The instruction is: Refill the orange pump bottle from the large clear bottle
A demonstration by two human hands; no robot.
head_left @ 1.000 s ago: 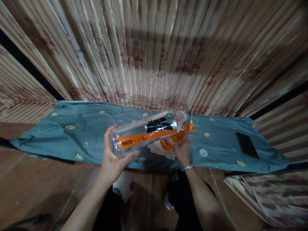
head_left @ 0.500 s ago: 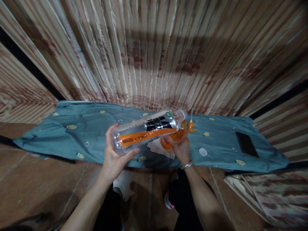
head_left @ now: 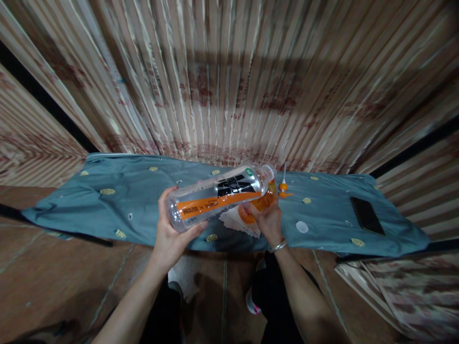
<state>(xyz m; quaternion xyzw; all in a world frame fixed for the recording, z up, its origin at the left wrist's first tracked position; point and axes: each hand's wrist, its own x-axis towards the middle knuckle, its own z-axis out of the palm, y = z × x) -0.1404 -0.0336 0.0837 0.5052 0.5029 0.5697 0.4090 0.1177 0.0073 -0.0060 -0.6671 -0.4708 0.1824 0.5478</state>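
Note:
My left hand (head_left: 175,234) is wrapped round the base of a large clear plastic bottle (head_left: 215,197) with an orange and black label. The bottle lies tilted, its neck pointing right, over an orange see-through bottle (head_left: 263,203). That orange bottle is gripped by my right hand (head_left: 268,220), which wears a silver bangle. Its mouth is hidden behind the clear bottle's neck. Under it lies a white tissue (head_left: 238,223). An orange pump head (head_left: 283,188) with a pale tube rests on the cloth just past my right hand.
A blue-green cloth with yellow prints (head_left: 136,210) covers the narrow table. On its right side lie a round whitish disc (head_left: 301,226) and a dark phone (head_left: 367,216). Striped curtains (head_left: 229,86) hang behind the table, and dark poles (head_left: 50,100) slant at both sides.
Both hands keep their grips, and the two bottles stay almost in place. The whole view has shifted very slightly.

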